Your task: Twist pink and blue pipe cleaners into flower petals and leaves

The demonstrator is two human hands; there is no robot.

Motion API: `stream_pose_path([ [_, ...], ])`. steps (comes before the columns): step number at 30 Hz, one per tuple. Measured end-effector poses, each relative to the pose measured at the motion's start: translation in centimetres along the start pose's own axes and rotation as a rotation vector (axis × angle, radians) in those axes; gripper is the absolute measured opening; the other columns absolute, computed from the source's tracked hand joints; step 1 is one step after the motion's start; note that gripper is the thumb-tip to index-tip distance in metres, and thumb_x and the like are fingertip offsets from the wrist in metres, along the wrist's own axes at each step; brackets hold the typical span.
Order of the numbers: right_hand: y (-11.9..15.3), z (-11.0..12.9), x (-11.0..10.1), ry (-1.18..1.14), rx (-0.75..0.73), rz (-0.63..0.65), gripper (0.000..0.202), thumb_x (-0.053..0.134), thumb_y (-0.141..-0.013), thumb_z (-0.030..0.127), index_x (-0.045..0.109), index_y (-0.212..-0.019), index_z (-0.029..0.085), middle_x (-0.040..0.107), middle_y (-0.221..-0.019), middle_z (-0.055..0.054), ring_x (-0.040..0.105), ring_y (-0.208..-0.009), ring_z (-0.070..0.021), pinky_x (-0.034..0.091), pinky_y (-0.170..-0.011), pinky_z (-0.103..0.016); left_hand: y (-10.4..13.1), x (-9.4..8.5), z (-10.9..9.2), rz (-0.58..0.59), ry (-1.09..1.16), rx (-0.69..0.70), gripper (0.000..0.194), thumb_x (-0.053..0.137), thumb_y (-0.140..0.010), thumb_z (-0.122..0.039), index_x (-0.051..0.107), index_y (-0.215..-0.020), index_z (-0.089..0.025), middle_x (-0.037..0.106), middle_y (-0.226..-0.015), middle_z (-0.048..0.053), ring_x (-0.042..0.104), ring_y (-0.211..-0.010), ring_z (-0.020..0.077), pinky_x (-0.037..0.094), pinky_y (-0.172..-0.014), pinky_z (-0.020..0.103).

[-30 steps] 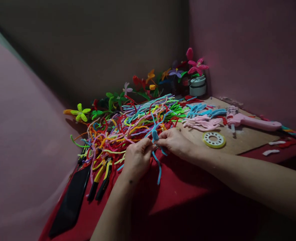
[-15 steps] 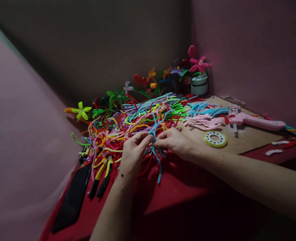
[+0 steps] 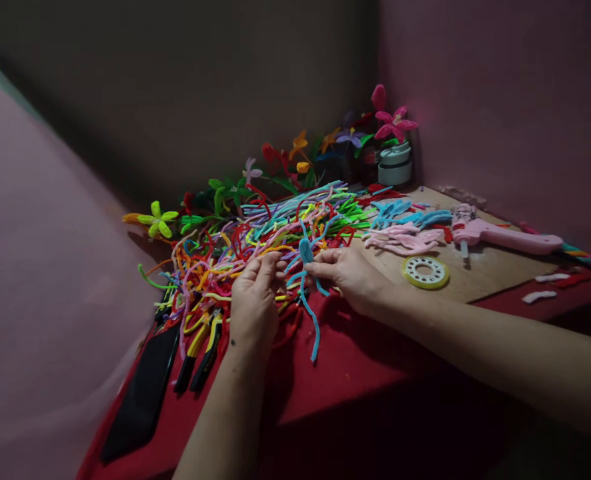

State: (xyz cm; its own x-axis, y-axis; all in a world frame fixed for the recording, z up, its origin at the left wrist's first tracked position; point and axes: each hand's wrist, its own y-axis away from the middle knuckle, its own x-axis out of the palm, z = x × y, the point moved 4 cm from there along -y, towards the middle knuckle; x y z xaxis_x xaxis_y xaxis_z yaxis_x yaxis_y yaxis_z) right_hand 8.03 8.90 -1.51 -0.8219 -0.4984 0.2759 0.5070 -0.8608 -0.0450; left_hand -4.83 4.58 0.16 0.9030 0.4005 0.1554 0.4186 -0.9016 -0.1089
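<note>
A light-blue pipe-cleaner piece (image 3: pixel 306 252) is pinched between the thumb and fingers of my right hand (image 3: pixel 353 277). It has a flattened loop at its middle, with thin arms going up and a long tail hanging over the red tabletop. My left hand (image 3: pixel 258 287) is just left of it and apart from it, its fingers loosely curled and nothing seen in them. Behind both hands spreads a tangled heap of many-coloured pipe cleaners (image 3: pixel 270 233). Yellow-and-black pliers (image 3: pixel 206 353) lie left of my left wrist.
A black phone (image 3: pixel 143 393) lies at the table's left. On the wooden board (image 3: pixel 495 280) are a pink glue gun (image 3: pixel 508 237), a tape roll (image 3: pixel 425 272), and pink (image 3: pixel 403 238) and blue pipe-cleaner pieces (image 3: pixel 400 213). Pipe-cleaner flowers (image 3: pixel 158 220) and a pale container (image 3: pixel 394 167) line the back.
My left hand has let go of the blue piece and drawn back to the left. My right hand still holds it, and its flat loop now shows more fully.
</note>
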Motion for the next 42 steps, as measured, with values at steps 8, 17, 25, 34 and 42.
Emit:
stream_pose_path([
  [8, -0.5, -0.6, -0.6, -0.262, -0.028, -0.098, 0.025, 0.07, -0.06, 0.031, 0.053, -0.062, 0.013, 0.048, -0.052, 0.005, 0.038, -0.044, -0.0044, 0.028, -0.045, -0.021, 1.4, 2.6, 2.3, 0.389, 0.058, -0.387, 0.026, 0.07, -0.065, -0.028, 0.059, -0.081, -0.011, 0.051, -0.052, -0.003, 0.043, -0.039, 0.0051, 0.031, -0.033, 0.016],
  [17, -0.4, -0.2, -1.1, -0.028, -0.135, -0.191, 0.023, 0.06, -0.069, 0.031, 0.048, -0.057, 0.016, 0.044, -0.049, 0.005, 0.037, -0.043, -0.0058, 0.027, -0.044, -0.022, 2.9, 4.1, 2.6, 0.472, -0.221, -0.338, 0.023, 0.065, -0.068, -0.029, 0.05, -0.058, -0.014, 0.05, -0.043, -0.004, 0.034, -0.028, 0.0031, 0.021, -0.029, 0.016],
  [25, -0.8, 0.4, -2.0, -0.026, -0.126, -0.226, 0.023, 0.059, -0.07, 0.03, 0.048, -0.055, 0.015, 0.042, -0.046, 0.006, 0.033, -0.042, -0.0052, 0.024, -0.045, -0.023, 1.7, 2.3, 2.4, 0.359, -0.26, -0.27, 0.025, 0.06, -0.073, -0.038, 0.056, -0.072, -0.013, 0.056, -0.055, -0.001, 0.039, -0.033, 0.0028, 0.021, -0.033, 0.016],
  [34, -0.6, -0.8, -0.6, -0.224, -0.076, -0.102, 0.018, 0.063, -0.064, 0.029, 0.052, -0.062, 0.014, 0.051, -0.056, 0.003, 0.044, -0.05, -0.0071, 0.031, -0.049, -0.023, 2.0, 3.4, 1.6, 0.242, -0.304, -0.059, 0.023, 0.06, -0.073, -0.034, 0.056, -0.065, -0.013, 0.047, -0.046, -0.005, 0.036, -0.035, 0.0033, 0.026, -0.037, 0.017],
  [42, -0.3, -0.7, -0.7, -0.096, -0.049, -0.117, 0.018, 0.06, -0.065, 0.028, 0.052, -0.059, 0.013, 0.047, -0.055, 0.003, 0.038, -0.05, -0.0066, 0.028, -0.049, -0.023, 1.9, 2.9, 2.4, 0.392, -0.253, -0.271, 0.029, 0.06, -0.072, -0.035, 0.045, -0.058, -0.015, 0.035, -0.04, -0.007, 0.027, -0.034, 0.0024, 0.019, -0.035, 0.016],
])
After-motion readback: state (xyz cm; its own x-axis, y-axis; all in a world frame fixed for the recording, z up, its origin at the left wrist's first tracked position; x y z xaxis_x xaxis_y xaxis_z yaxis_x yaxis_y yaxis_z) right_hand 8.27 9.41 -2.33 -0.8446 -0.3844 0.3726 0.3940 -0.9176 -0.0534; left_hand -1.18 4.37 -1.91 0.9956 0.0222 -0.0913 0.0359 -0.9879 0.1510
